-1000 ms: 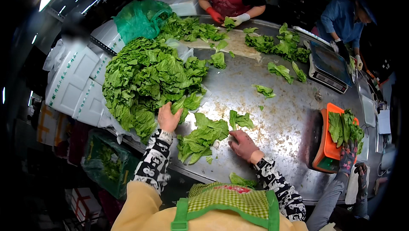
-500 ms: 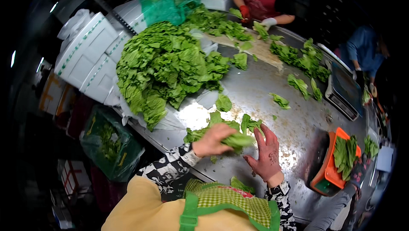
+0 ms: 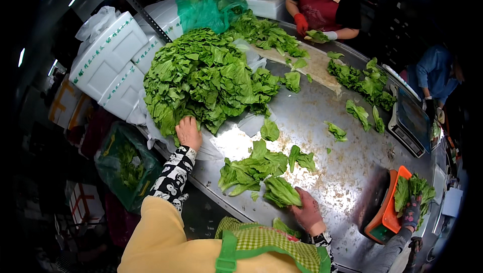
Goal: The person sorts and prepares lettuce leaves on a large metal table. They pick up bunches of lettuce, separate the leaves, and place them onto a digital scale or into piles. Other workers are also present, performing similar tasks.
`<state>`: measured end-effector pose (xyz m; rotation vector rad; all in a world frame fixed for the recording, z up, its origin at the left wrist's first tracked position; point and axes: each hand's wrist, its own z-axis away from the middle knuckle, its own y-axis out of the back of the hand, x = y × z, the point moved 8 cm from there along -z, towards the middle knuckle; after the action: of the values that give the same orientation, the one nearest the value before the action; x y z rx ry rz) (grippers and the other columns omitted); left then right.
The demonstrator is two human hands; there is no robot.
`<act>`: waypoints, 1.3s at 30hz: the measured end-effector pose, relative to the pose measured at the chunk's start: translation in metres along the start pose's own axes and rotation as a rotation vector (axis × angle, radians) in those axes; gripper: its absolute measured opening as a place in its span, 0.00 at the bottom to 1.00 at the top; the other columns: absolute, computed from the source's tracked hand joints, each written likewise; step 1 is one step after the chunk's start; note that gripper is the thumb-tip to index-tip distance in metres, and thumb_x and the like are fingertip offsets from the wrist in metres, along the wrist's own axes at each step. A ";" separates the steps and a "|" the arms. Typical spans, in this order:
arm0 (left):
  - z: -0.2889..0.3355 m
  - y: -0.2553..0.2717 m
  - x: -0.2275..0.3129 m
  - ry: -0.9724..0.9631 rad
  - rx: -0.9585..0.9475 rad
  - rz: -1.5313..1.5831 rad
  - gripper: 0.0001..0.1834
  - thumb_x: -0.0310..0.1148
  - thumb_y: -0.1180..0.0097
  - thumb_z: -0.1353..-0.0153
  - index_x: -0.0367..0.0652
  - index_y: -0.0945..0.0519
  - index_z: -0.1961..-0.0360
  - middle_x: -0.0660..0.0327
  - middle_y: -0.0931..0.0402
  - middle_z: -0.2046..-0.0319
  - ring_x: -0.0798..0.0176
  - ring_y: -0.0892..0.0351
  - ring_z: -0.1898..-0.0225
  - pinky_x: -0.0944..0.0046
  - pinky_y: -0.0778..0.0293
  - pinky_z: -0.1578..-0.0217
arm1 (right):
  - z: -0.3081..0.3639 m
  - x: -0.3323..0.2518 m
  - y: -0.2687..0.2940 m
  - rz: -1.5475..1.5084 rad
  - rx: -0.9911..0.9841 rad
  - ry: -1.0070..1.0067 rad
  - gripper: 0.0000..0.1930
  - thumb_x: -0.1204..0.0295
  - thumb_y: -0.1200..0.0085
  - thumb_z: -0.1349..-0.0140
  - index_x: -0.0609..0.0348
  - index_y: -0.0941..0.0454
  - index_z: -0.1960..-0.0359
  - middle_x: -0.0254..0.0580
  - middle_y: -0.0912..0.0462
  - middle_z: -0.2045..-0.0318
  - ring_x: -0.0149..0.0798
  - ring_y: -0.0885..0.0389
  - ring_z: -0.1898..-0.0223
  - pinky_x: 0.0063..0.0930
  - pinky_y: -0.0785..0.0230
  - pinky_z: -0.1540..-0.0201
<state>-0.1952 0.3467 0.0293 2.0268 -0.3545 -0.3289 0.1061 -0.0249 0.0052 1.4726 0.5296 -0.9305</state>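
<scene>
My left hand [image 3: 188, 133] is at the near edge of a large heap of green leafy lettuce [image 3: 206, 76], its fingers closed round some leaves there. Low over the metal table, my right hand [image 3: 308, 211], which looks to be in a pinkish glove with dark marks, holds a small bunch of lettuce [image 3: 282, 191] by its right end. Just beyond that bunch lies a loose pile of lettuce leaves [image 3: 254, 166], with a smaller leaf cluster [image 3: 301, 159] to its right. One more leaf [image 3: 286, 226] lies by the table's near edge, close to my apron.
White foam boxes [image 3: 103, 59] stack at the left, above a green-lined crate [image 3: 128, 167]. A digital scale [image 3: 408, 124] stands far right. An orange basket [image 3: 390, 212] holds greens, with a co-worker's gloved hand [image 3: 412, 211] on them. Across the table, another person [image 3: 322, 9] handles leaves.
My left hand has moved left and away to the heap, leaving the bunch it held with my right hand. My right hand has closed on that bunch and come slightly nearer.
</scene>
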 end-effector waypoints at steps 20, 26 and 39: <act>0.076 0.234 0.259 -0.710 0.396 0.718 0.20 0.24 0.41 0.61 0.59 0.15 0.65 0.72 0.34 0.73 0.65 0.27 0.57 0.30 0.63 0.32 | -0.005 -0.096 0.055 -1.199 0.056 -0.064 0.41 0.65 0.43 0.33 0.63 0.58 0.27 0.50 0.31 0.41 0.38 0.25 0.47 0.30 0.29 0.47; 0.090 0.245 0.336 -0.782 0.335 0.843 0.18 0.27 0.35 0.57 0.52 0.18 0.60 0.70 0.27 0.67 0.59 0.26 0.48 0.29 0.65 0.32 | 0.032 -0.061 0.095 -1.345 0.436 -0.110 0.39 0.69 0.45 0.32 0.65 0.57 0.28 0.44 0.29 0.42 0.34 0.28 0.45 0.28 0.31 0.44; 0.143 0.166 0.433 0.051 -1.155 1.972 0.14 0.27 0.38 0.37 0.32 0.22 0.52 0.62 0.21 0.60 0.72 0.24 0.59 0.70 0.28 0.56 | 0.091 -0.013 0.133 -1.527 0.851 0.058 0.30 0.71 0.43 0.36 0.61 0.41 0.34 0.41 0.25 0.46 0.38 0.24 0.46 0.34 0.29 0.44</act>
<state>0.1306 -0.0093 0.0764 0.0085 -1.4388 0.6422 0.1822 -0.1292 0.1025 1.6882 1.5008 -2.5210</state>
